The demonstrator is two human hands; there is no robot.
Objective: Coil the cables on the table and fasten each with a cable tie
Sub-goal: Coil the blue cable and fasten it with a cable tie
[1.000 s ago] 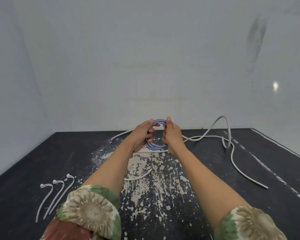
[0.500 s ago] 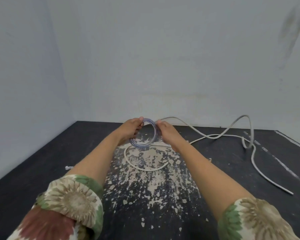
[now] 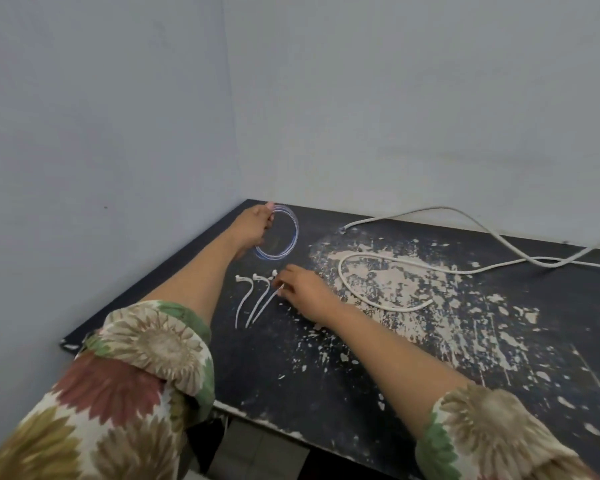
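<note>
Two hands that gripped the small blue coil together half a second ago have now separated, and the view has swung left toward the table's far left corner. Only the left hand (image 3: 253,227) holds the coiled blue cable (image 3: 278,233) now, fingers pinched on the coil's left rim so the ring stands upright just above the black table (image 3: 361,393) near that corner. The right hand (image 3: 303,291) has moved down and left to three white cable ties (image 3: 253,299), which lie side by side on the table just nearer than the coil, heads pointing far. Its fingers are curled narrowly over the rightmost tie, fingertips touching its upper part; whether the tie is gripped or only touched cannot be told. To the right, a long white cable (image 3: 388,268) lies uncoiled across the paint-speckled patch, looping near the right wrist and trailing off the right edge. Both forearms emerge from floral sleeves (image 3: 146,358).
</note>
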